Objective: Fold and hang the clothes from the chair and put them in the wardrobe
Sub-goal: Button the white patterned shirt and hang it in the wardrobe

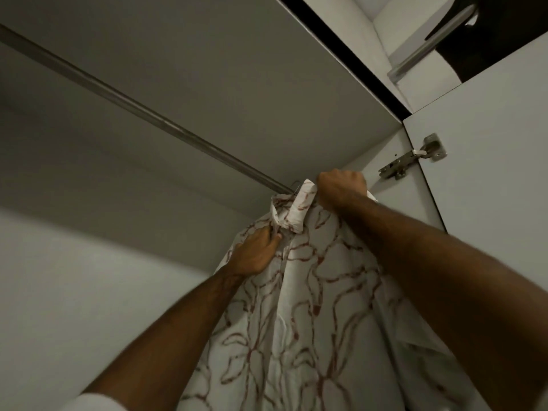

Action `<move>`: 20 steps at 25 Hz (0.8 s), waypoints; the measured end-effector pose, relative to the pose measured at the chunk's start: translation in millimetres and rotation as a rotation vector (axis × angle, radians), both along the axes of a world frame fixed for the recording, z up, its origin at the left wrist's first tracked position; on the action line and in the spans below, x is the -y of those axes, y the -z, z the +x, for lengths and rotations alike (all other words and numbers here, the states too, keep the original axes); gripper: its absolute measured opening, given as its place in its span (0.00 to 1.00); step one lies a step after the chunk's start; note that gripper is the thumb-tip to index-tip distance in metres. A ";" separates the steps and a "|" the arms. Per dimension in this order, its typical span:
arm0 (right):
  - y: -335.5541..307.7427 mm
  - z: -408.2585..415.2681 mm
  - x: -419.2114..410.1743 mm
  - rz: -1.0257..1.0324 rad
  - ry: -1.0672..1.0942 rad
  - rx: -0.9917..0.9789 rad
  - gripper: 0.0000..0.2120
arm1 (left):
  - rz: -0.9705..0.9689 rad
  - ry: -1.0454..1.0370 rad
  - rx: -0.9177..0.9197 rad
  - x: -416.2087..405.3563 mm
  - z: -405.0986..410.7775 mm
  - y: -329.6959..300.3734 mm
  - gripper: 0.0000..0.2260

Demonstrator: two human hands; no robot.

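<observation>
White shirt (311,292) hangs at the rail's (133,105) right end by the wall; your left hand (255,253) and right hand (341,186) both clutch it.

Wardrobe interior, upper section. Hanging rail (142,109): bare along its whole visible length to the left; free passage under and beside it there. Right end of rail: occupied by white shirt with red line pattern (311,292), its wire hanger hook (88,184) at the rail. Shirt fills the lower right space. Top panel (207,54) sits close above the rail. Right side panel (415,185) and door hinge (412,160) just beside the shirt's shoulder.
</observation>
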State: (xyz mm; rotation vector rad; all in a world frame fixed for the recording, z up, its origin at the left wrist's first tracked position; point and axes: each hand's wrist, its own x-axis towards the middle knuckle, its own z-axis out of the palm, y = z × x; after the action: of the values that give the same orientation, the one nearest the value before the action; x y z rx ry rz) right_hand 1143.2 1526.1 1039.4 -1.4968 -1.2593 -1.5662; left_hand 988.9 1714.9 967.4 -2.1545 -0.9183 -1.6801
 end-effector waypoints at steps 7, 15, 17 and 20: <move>-5.4 -20.3 -13.1 -0.076 0.090 0.076 0.15 | 0.103 -0.071 -0.031 -18.7 8.0 3.8 0.25; -1.6 40.3 24.8 -0.266 -0.178 -0.133 0.24 | -0.030 0.240 0.111 -24.3 35.5 42.1 0.48; 19.8 52.0 38.6 -0.305 -0.360 -0.167 0.28 | -0.042 0.286 0.070 -22.2 47.4 70.2 0.47; 58.4 64.9 44.1 -0.286 -0.481 -0.227 0.34 | -0.011 0.309 0.026 -23.4 66.4 112.5 0.45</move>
State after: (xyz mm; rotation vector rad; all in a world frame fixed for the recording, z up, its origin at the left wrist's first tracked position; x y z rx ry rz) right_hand 1208.1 1481.9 981.0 -1.3559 -1.6064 -0.9106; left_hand 1055.3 1738.3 854.8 -2.3864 -0.6254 -1.8453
